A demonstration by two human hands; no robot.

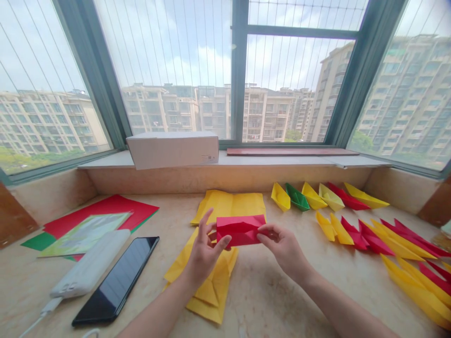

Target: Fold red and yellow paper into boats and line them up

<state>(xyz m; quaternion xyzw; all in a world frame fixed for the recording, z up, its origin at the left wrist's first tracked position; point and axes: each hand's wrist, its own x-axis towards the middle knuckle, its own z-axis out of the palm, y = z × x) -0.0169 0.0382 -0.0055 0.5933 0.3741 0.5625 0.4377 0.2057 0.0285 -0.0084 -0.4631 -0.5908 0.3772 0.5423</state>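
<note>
A folded piece of red paper (241, 226), oblong with an opening crease along its middle, is held up in front of me above the counter. My left hand (208, 244) grips its left end, thumb in front and the other fingers partly hidden behind. At the right end, my right hand (282, 246) pinches the edge between thumb and fingers. Beneath my left hand lies yellow folded paper (214, 291). Behind the red piece, a creased yellow sheet (230, 204) rests flat near the wall.
Folded paper boats in yellow, green and red (315, 195) stand at right, with several more folded pieces (366, 234) before them. At left lie red sheets (105, 211), a white power bank (89, 265) and a phone (118, 281). A white box (172, 150) sits on the sill.
</note>
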